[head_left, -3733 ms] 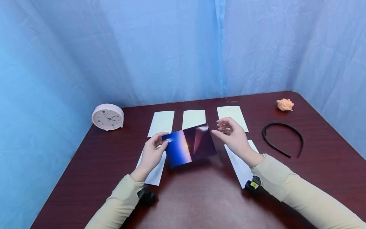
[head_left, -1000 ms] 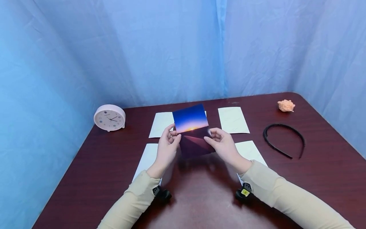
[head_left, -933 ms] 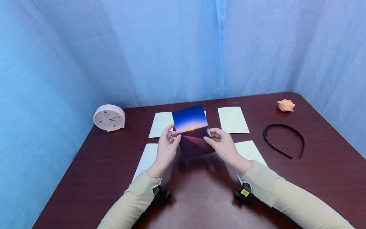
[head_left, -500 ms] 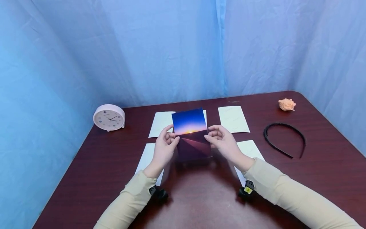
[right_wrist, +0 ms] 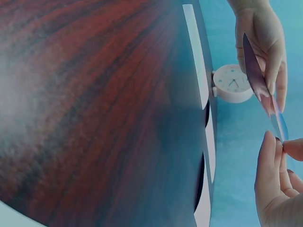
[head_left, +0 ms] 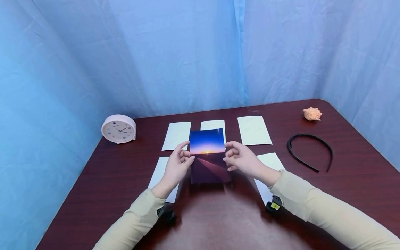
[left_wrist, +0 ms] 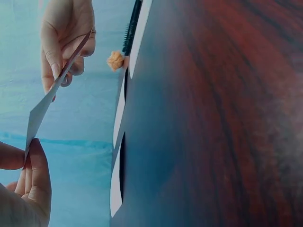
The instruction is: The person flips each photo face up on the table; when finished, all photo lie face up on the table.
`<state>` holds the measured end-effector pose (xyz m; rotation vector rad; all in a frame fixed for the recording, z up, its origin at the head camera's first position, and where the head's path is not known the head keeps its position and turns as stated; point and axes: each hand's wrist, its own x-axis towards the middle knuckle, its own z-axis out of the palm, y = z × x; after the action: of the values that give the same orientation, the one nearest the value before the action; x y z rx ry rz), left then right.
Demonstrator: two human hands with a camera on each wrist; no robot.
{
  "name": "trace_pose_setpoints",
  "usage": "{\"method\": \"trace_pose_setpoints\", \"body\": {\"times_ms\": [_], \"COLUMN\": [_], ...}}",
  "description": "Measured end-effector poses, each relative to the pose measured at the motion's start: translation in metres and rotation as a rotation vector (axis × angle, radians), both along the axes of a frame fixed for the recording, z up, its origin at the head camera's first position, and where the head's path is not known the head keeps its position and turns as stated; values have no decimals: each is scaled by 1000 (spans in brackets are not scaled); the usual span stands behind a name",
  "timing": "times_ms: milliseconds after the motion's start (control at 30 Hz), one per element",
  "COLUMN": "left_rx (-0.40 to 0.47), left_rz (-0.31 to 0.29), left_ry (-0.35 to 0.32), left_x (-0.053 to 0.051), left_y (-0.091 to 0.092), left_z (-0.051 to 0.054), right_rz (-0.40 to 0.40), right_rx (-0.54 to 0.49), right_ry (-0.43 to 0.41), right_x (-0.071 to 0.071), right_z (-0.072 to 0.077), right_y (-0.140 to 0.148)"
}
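A glossy photo print [head_left: 207, 167] of a sunset over a dark road is upright between my hands, above the table's middle. My left hand [head_left: 173, 167] pinches its left edge between thumb and fingers. On the opposite edge, my right hand [head_left: 243, 160] pinches it the same way, its other fingers bent. The left wrist view shows the photo's edge [left_wrist: 41, 113] and pale back raised off the table. Seen from the right wrist, the print [right_wrist: 255, 78] bows slightly. Part of a white card [head_left: 213, 124] behind it is covered.
White cards lie at the back left [head_left: 177, 135] and back right [head_left: 254, 130]; nearer ones lie under my left [head_left: 158, 173] and right [head_left: 264, 189] forearms. A round clock [head_left: 119, 129] stands left. A black headband [head_left: 309, 135] and a peach flower-like piece [head_left: 312, 114] lie right.
Earlier the photo was sideways in my left hand, with my right hand off it. It was then turned upright between both hands, and has since straightened and come lower, uncovering more of the card behind.
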<state>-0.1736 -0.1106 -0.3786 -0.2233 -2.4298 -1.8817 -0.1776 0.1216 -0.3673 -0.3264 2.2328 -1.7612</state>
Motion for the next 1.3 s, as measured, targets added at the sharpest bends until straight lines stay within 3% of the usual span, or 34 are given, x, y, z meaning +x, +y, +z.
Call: {"method": "trace_pose_setpoints", "body": {"times_ms": [267, 567, 933, 1133, 1300], "left_rx": [-120, -221, -443, -521, -520], "left_rz": [-47, -145, -269, -284, -293], "left_ry": [-27, -153, -278, -323, -346], "left_x": [2, -5, -15, -17, -19], "left_y": [-4, -5, 0, 2, 2], "left_z": [-2, -5, -13, -16, -17], "right_rz": [-7, -6, 1, 7, 4], "right_rx": [20, 108, 171, 169, 158], "right_ry": [-54, -101, -213, -275, -298], "right_x": [4, 3, 1, 0, -1], "right_z": [-4, -13, -30, -34, -32], "right_y": [-1, -2, -3, -2, -3]}}
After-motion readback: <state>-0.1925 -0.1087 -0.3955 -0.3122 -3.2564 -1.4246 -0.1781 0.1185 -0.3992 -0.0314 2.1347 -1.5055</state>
